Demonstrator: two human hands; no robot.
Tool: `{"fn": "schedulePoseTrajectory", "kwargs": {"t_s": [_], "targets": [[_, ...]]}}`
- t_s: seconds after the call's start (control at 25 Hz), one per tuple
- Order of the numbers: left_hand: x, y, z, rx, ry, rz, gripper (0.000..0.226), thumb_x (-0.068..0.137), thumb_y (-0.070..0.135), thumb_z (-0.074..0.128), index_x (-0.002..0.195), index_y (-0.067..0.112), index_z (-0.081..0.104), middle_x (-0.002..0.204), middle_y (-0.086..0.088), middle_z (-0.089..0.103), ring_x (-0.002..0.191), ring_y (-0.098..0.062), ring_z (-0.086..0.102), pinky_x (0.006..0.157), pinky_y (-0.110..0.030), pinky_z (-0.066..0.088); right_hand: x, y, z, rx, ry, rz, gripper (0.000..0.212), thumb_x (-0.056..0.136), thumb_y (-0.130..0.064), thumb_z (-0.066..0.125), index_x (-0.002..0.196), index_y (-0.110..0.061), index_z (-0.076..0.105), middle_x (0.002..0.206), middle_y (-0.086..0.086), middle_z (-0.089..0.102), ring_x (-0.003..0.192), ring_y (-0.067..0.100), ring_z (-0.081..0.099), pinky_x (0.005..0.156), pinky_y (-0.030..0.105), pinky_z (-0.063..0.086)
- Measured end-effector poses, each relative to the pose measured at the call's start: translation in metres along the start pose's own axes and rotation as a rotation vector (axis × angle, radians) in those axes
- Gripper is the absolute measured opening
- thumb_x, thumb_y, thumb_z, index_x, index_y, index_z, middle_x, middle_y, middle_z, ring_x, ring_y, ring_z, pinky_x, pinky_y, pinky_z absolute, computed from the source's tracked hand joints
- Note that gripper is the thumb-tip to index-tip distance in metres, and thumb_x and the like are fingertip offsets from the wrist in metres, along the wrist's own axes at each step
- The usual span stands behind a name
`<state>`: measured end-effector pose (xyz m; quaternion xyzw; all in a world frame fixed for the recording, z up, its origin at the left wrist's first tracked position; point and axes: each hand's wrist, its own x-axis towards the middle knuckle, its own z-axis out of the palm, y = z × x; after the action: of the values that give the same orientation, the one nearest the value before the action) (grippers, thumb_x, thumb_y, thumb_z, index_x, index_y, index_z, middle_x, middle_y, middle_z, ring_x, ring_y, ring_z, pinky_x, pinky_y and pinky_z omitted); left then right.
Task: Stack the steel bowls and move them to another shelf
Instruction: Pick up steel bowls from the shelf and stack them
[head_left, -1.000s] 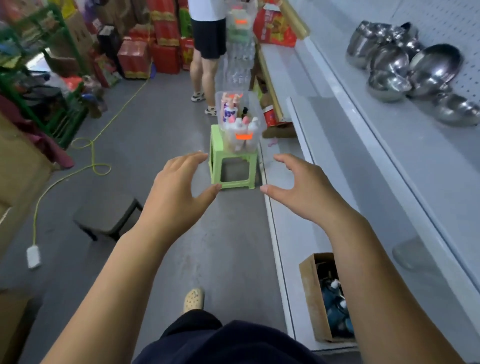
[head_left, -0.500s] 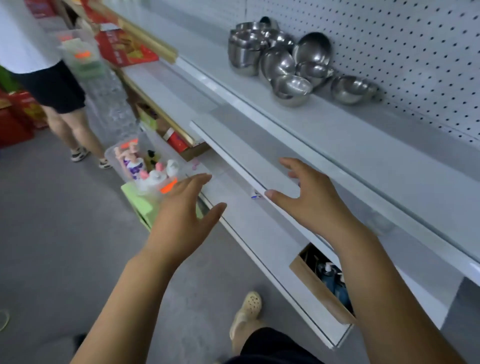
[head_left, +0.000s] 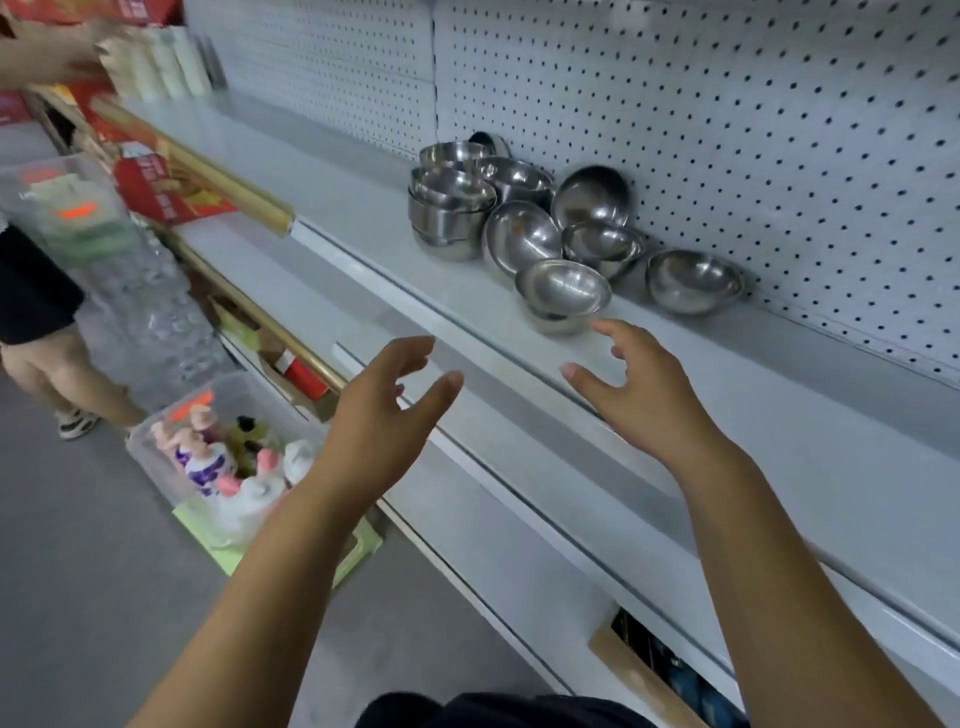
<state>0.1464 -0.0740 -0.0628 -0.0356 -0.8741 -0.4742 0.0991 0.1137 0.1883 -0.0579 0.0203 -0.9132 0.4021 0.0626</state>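
Several steel bowls sit on the upper white shelf (head_left: 779, 415) against the pegboard. A stack of bowls (head_left: 448, 213) stands at the left. Loose bowls lie beside it, some tilted on edge: the nearest bowl (head_left: 562, 291) at the front, another bowl (head_left: 693, 280) alone at the right. My right hand (head_left: 631, 384) hovers open just below the nearest bowl, fingers spread, touching nothing. My left hand (head_left: 384, 410) is open too, held in the air in front of the lower shelf (head_left: 467, 431).
A clear plastic bin (head_left: 218, 457) of toiletry bottles rests on a green stool at the left. Another person (head_left: 36, 312) stands further down the aisle. Red boxes (head_left: 161, 192) fill the far shelves. A cardboard box (head_left: 654, 670) sits under the lowest shelf.
My view has swung right and up from the aisle floor to the shelf. Both hands rose toward the bowls, and the right hand is now close under the nearest one.
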Motion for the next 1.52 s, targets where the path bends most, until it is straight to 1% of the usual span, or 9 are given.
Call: {"fn": "schedulePoseTrajectory", "kwargs": {"t_s": [0.24, 0.32, 0.52, 0.76, 0.96, 1.08, 1.2, 1.4, 1.52], "targets": [[0.082, -0.016, 0.019, -0.138, -0.082, -0.023, 0.055, 0.092, 0.06, 0.059, 0.141, 0.034, 0.053, 0.138, 0.011, 0.059, 0.126, -0.013, 0.057, 0.104, -0.032, 0.047, 0.046, 0.013, 0.033, -0.02, -0.001, 0.079, 0.081, 0.097, -0.054, 0.064, 0.163, -0.031, 0.024, 0.173, 0.004, 0.015, 0.159, 0.02, 0.017, 0.12, 0.029, 0.021], [0.114, -0.016, 0.029, -0.185, -0.114, -0.016, 0.051, 0.095, 0.055, 0.06, 0.141, 0.034, 0.053, 0.138, 0.009, 0.059, 0.126, -0.014, 0.056, 0.105, -0.032, 0.046, 0.059, 0.014, 0.038, -0.008, 0.042, 0.104, 0.078, 0.097, -0.056, 0.061, 0.162, -0.031, 0.026, 0.171, 0.003, 0.021, 0.157, 0.018, 0.024, 0.123, 0.032, 0.027], [0.18, -0.024, 0.05, -0.299, -0.273, 0.054, 0.046, 0.102, 0.04, 0.057, 0.147, 0.041, 0.045, 0.15, 0.013, 0.047, 0.131, -0.01, 0.051, 0.104, -0.031, 0.044, 0.071, 0.006, 0.049, -0.056, 0.238, 0.128, 0.05, 0.098, -0.041, 0.068, 0.143, -0.022, 0.057, 0.143, -0.005, 0.05, 0.121, 0.003, 0.048, 0.093, 0.001, 0.029], [0.215, -0.05, 0.079, -0.345, -0.326, 0.188, 0.063, 0.101, 0.036, 0.06, 0.156, 0.043, 0.03, 0.155, 0.011, 0.041, 0.137, -0.017, 0.047, 0.115, -0.041, 0.043, 0.06, 0.015, 0.071, -0.033, 0.501, 0.182, 0.02, 0.088, -0.035, 0.08, 0.104, -0.034, 0.068, 0.125, -0.011, 0.065, 0.107, -0.011, 0.057, 0.094, 0.005, 0.04], [0.239, -0.056, 0.084, -0.335, -0.378, 0.162, 0.055, 0.1, 0.034, 0.062, 0.151, 0.035, 0.041, 0.137, -0.003, 0.057, 0.117, -0.013, 0.06, 0.104, -0.032, 0.049, 0.047, 0.011, 0.083, 0.009, 0.709, 0.278, 0.042, 0.084, -0.044, 0.081, 0.122, -0.034, 0.065, 0.136, -0.017, 0.059, 0.122, 0.0, 0.058, 0.107, 0.019, 0.046], [0.25, -0.061, 0.087, -0.329, -0.409, 0.179, 0.062, 0.094, 0.029, 0.073, 0.149, 0.031, 0.045, 0.14, -0.005, 0.052, 0.109, -0.009, 0.061, 0.102, -0.03, 0.052, 0.046, 0.005, 0.08, 0.109, 0.68, 0.332, 0.069, 0.078, -0.046, 0.085, 0.136, -0.041, 0.05, 0.138, -0.028, 0.054, 0.125, -0.006, 0.054, 0.105, 0.014, 0.045], [0.25, -0.069, 0.091, -0.289, -0.384, 0.247, 0.062, 0.092, 0.018, 0.076, 0.147, 0.027, 0.048, 0.147, -0.009, 0.045, 0.098, 0.01, 0.058, 0.099, -0.03, 0.053, 0.053, 0.003, 0.072, 0.145, 0.581, 0.379, 0.099, 0.066, -0.045, 0.093, 0.147, -0.045, 0.035, 0.135, -0.04, 0.044, 0.124, -0.01, 0.05, 0.102, 0.01, 0.039], [0.243, -0.081, 0.101, -0.219, -0.336, 0.35, 0.053, 0.096, 0.014, 0.069, 0.144, 0.025, 0.052, 0.153, -0.011, 0.04, 0.105, -0.02, 0.066, 0.098, -0.046, 0.056, 0.075, 0.007, 0.062, 0.162, 0.503, 0.361, 0.128, 0.058, -0.052, 0.092, 0.16, -0.04, 0.016, 0.134, -0.047, 0.041, 0.121, -0.025, 0.046, 0.102, 0.003, 0.037], [0.238, -0.083, 0.1, -0.293, -0.316, 0.342, 0.052, 0.095, 0.017, 0.07, 0.143, 0.029, 0.053, 0.146, -0.008, 0.045, 0.105, -0.017, 0.068, 0.099, -0.045, 0.056, 0.073, 0.012, 0.066, 0.18, 0.56, 0.341, 0.132, 0.061, -0.048, 0.091, 0.163, -0.035, 0.01, 0.14, -0.036, 0.047, 0.124, -0.021, 0.048, 0.102, 0.002, 0.037]]}}
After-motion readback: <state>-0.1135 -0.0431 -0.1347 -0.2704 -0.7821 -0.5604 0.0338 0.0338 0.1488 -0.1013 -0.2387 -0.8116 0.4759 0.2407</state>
